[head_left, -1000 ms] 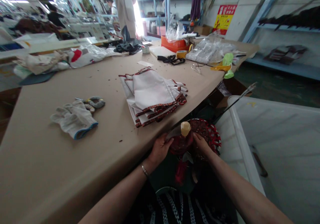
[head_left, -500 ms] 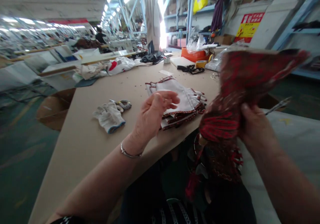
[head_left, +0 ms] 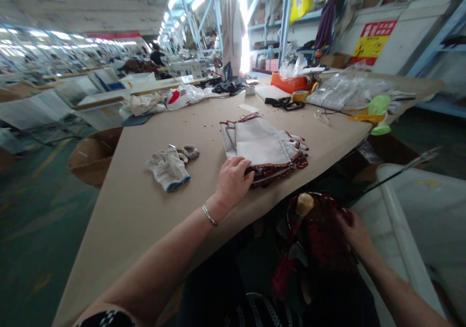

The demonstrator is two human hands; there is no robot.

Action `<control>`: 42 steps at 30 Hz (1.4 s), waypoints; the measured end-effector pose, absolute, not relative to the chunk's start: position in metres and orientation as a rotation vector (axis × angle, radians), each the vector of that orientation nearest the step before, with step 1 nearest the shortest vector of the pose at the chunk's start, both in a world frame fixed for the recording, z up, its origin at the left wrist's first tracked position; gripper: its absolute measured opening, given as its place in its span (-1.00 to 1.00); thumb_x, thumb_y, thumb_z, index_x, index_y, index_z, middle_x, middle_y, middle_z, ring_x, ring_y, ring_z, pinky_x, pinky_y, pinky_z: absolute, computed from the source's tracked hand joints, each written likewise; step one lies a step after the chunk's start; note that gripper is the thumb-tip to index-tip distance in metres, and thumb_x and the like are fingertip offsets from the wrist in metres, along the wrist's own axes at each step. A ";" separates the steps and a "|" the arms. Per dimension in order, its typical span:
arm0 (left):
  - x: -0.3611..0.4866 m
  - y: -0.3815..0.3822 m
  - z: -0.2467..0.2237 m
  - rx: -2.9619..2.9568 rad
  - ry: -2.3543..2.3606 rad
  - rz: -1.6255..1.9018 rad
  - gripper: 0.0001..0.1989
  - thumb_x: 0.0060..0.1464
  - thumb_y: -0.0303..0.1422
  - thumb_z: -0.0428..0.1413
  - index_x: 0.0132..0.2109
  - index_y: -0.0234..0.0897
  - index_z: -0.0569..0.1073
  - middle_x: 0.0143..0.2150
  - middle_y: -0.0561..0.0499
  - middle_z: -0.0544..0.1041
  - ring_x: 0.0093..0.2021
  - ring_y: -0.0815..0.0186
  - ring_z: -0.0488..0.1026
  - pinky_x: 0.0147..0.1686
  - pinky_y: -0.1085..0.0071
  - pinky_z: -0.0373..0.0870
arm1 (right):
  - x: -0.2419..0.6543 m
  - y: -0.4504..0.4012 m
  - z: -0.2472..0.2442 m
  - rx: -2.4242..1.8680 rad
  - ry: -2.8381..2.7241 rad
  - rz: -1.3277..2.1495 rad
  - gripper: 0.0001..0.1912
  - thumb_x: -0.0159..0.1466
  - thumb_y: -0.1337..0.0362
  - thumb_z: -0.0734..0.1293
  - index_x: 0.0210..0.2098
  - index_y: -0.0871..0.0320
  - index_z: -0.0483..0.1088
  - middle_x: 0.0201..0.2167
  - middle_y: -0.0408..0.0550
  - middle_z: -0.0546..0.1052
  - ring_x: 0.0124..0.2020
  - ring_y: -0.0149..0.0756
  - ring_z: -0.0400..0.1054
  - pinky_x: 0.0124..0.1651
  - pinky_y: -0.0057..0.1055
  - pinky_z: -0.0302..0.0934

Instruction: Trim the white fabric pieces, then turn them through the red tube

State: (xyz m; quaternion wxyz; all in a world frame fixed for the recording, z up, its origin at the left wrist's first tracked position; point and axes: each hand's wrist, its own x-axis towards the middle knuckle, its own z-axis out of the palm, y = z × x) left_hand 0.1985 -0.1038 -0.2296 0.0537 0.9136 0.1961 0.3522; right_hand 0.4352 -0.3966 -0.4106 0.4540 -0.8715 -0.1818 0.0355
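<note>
My left hand [head_left: 235,177] rests at the near left corner of a stack of white fabric pieces [head_left: 260,141] with dark red patterned edging. Its fingers curl round the stack's edge, and how many layers they grip is hidden. Low beside the table, my right hand [head_left: 355,230] is closed on a dark red patterned cloth [head_left: 322,242], which hangs over my lap in shadow. Next to that cloth a tan rounded tip [head_left: 305,203] sticks up within a rim-like ring. A pale knit glove [head_left: 168,169] with a blue cuff lies left of the stack.
Scissors with wrapped handles [head_left: 188,153] lie by the glove on the brown table [head_left: 127,210]. Clear plastic bags [head_left: 338,91], black straps [head_left: 284,103] and an orange box [head_left: 289,82] sit farther back. A white bin [head_left: 400,225] stands at the right, a cardboard box [head_left: 92,159] at the left.
My right hand has lowered the red patterned cloth from above the table edge to lap level. My left hand has come down from the air onto the stack's near corner.
</note>
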 end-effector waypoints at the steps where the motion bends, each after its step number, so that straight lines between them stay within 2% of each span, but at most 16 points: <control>1: 0.202 -0.104 -0.229 2.805 0.607 1.066 -0.79 0.05 -0.44 0.13 -0.12 -0.27 0.49 -0.11 -0.11 0.50 -0.05 0.13 0.42 0.02 0.17 0.38 | 0.434 -0.390 -0.404 -2.133 -0.464 0.103 -0.35 0.02 -0.11 0.27 -0.06 0.24 0.40 -0.17 0.29 0.54 -0.14 0.16 0.47 -0.03 0.12 0.30; 3: 0.206 -0.101 -0.229 2.850 0.602 1.053 -0.80 0.08 -0.47 0.07 -0.13 -0.27 0.50 -0.13 -0.12 0.52 -0.07 0.14 0.43 0.01 0.18 0.38 | 0.430 -0.376 -0.380 -2.050 -0.509 0.114 -0.38 0.11 -0.09 0.25 0.02 0.19 0.34 -0.07 0.19 0.52 -0.06 0.00 0.45 0.04 -0.06 0.31; 5: 0.208 -0.097 -0.229 2.858 0.575 1.041 -0.78 0.11 -0.51 0.01 -0.15 -0.28 0.51 -0.16 -0.12 0.54 -0.10 0.16 0.45 -0.01 0.20 0.39 | 0.420 -0.361 -0.343 -1.932 -0.577 0.080 -0.49 0.18 -0.06 0.25 -0.01 0.14 0.36 -0.07 0.10 0.52 -0.08 -0.11 0.45 -0.01 -0.18 0.33; 9: 0.204 -0.083 -0.219 2.778 0.457 1.016 -0.77 0.17 -0.49 -0.02 -0.16 -0.28 0.53 -0.23 -0.09 0.56 -0.19 0.23 0.49 -0.11 0.31 0.43 | 0.386 -0.331 -0.257 -1.776 -0.905 -0.029 -0.73 0.29 0.08 0.26 -0.18 0.10 0.45 -0.28 -0.05 0.55 -0.31 -0.27 0.43 -0.22 -0.35 0.32; 11: 0.201 -0.077 -0.206 2.772 0.376 0.960 -0.77 0.19 -0.46 -0.02 -0.17 -0.29 0.55 -0.27 -0.09 0.56 -0.26 0.26 0.51 -0.21 0.36 0.43 | 0.368 -0.313 -0.223 -1.668 -1.168 -0.095 -0.81 0.33 0.18 0.25 -0.19 0.09 0.45 -0.28 -0.09 0.53 -0.28 -0.31 0.42 -0.17 -0.38 0.30; 14: 0.196 -0.074 -0.181 2.805 0.259 0.828 -0.76 0.20 -0.47 -0.02 -0.18 -0.32 0.55 -0.31 -0.09 0.56 -0.32 0.28 0.50 -0.28 0.38 0.42 | 0.351 -0.279 -0.192 -1.506 -1.518 -0.207 -0.80 0.37 0.28 0.21 -0.16 0.11 0.46 -0.21 -0.04 0.52 -0.13 -0.27 0.39 -0.03 -0.33 0.26; 18: 0.190 -0.077 -0.170 2.724 0.197 0.742 -0.77 0.16 -0.51 0.00 -0.18 -0.28 0.56 -0.32 -0.02 0.56 -0.33 0.34 0.50 -0.27 0.42 0.43 | 0.347 -0.229 -0.185 -1.622 -1.733 -0.360 -0.76 0.34 0.29 0.23 -0.09 0.16 0.50 -0.16 0.05 0.51 -0.09 -0.11 0.33 0.01 -0.16 0.22; 21: 0.183 -0.077 -0.185 2.525 0.258 0.806 -0.75 0.10 -0.46 0.09 -0.07 -0.31 0.53 -0.16 -0.08 0.57 -0.24 0.31 0.52 -0.21 0.39 0.46 | 0.350 -0.205 -0.192 -1.762 -1.832 -0.331 -0.76 0.29 0.31 0.29 -0.09 0.20 0.51 -0.16 0.08 0.53 -0.08 -0.05 0.33 0.05 -0.09 0.18; 23: 0.175 -0.077 -0.197 2.400 0.318 0.852 -0.71 0.08 -0.40 0.13 -0.02 -0.35 0.50 -0.10 -0.13 0.56 -0.20 0.27 0.53 -0.23 0.37 0.48 | 0.351 -0.202 -0.197 -1.785 -1.831 -0.273 -0.77 0.28 0.32 0.30 -0.11 0.22 0.52 -0.16 0.08 0.54 -0.08 -0.05 0.34 0.06 -0.09 0.19; 25: 0.168 -0.078 -0.206 2.345 0.350 0.889 -0.74 0.10 -0.37 0.13 -0.07 -0.36 0.52 -0.13 -0.14 0.57 -0.19 0.26 0.53 -0.25 0.37 0.49 | 0.351 -0.207 -0.200 -1.768 -1.789 -0.272 -0.78 0.30 0.33 0.28 -0.14 0.24 0.52 -0.17 0.07 0.54 -0.09 -0.06 0.35 0.04 -0.12 0.21; 28: 0.162 -0.084 -0.214 2.405 0.321 0.954 -0.82 0.09 -0.42 0.12 -0.15 -0.32 0.54 -0.13 -0.13 0.57 -0.15 0.25 0.52 -0.18 0.34 0.49 | 0.348 -0.219 -0.200 -1.741 -1.753 -0.330 -0.79 0.30 0.35 0.26 -0.19 0.24 0.53 -0.19 0.08 0.54 -0.12 -0.05 0.34 -0.01 -0.14 0.23; 31: 0.166 -0.090 -0.218 2.579 0.254 0.976 -0.81 0.03 -0.50 0.14 -0.17 -0.31 0.54 -0.15 -0.12 0.58 -0.14 0.23 0.51 -0.10 0.27 0.48 | 0.343 -0.224 -0.200 -1.726 -1.761 -0.319 -0.80 0.29 0.36 0.27 -0.20 0.24 0.53 -0.20 0.07 0.54 -0.12 -0.06 0.34 -0.02 -0.17 0.23; 34: 0.172 -0.091 -0.220 2.732 0.239 0.976 -0.82 0.08 -0.54 0.07 -0.20 -0.34 0.54 -0.19 -0.12 0.59 -0.16 0.22 0.51 -0.07 0.23 0.46 | 0.338 -0.221 -0.199 -1.732 -1.782 -0.292 -0.81 0.29 0.36 0.28 -0.18 0.22 0.53 -0.19 0.04 0.54 -0.11 -0.08 0.34 -0.01 -0.20 0.22; 38: 0.174 -0.089 -0.218 2.859 0.314 0.883 -0.79 0.16 -0.53 -0.01 -0.23 -0.34 0.53 -0.23 -0.12 0.59 -0.20 0.23 0.50 -0.12 0.29 0.45 | 0.330 -0.211 -0.196 -1.788 -1.849 -0.263 -0.82 0.30 0.35 0.28 -0.17 0.18 0.52 -0.18 -0.01 0.54 -0.09 -0.11 0.34 0.01 -0.24 0.19; 42: 0.175 -0.091 -0.213 3.028 0.443 0.713 -0.81 0.15 -0.53 -0.01 -0.25 -0.33 0.51 -0.24 -0.10 0.57 -0.21 0.23 0.48 -0.17 0.35 0.41 | 0.317 -0.199 -0.190 -1.909 -2.014 -0.324 -0.81 0.31 0.28 0.28 -0.15 0.17 0.50 -0.16 0.01 0.52 -0.04 -0.07 0.31 0.01 -0.21 0.17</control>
